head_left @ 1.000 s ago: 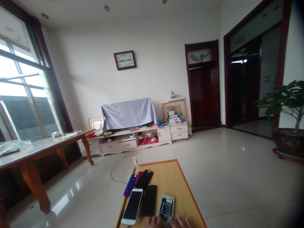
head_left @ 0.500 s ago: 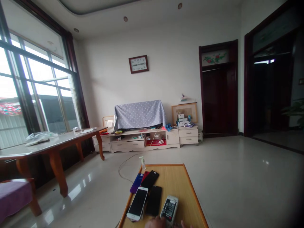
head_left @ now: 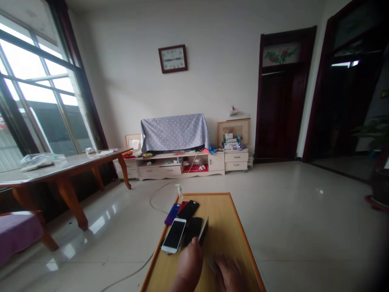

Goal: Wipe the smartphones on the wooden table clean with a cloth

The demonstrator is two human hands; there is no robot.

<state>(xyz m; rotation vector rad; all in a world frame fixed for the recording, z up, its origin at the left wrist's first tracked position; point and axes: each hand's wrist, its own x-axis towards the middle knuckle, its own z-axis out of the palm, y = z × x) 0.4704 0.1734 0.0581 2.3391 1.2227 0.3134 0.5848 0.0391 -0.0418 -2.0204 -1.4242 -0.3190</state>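
Observation:
My left hand (head_left: 191, 259) is closed on a mobile phone (head_left: 204, 232), which it holds tipped up on edge above the table, its thin side toward me. To the right, my right hand (head_left: 229, 272) is low over the wooden table (head_left: 225, 211), its fingers smeared by motion. A greyish patch shows at its fingertips, too blurred to name. Left of my hands lies a white phone (head_left: 174, 235) with a dark screen. A black phone (head_left: 193, 229) rests beside it, partly covered by the held one. Behind them another black phone (head_left: 189, 209) overlaps a red phone (head_left: 182, 207), next to a blue phone (head_left: 172, 213).
A small pump bottle (head_left: 179, 191) stands at the table's far left corner. A cable (head_left: 130, 275) runs across the floor on the left. Further off are a long table (head_left: 91, 159), a low white cabinet (head_left: 161, 171) with a cloth-covered object (head_left: 174, 132), and a dark door (head_left: 279, 117).
The phone with its battery exposed lay on the table near my hands; now a phone is raised on edge in my left hand. Both hands have come further into view, and the camera has tilted down.

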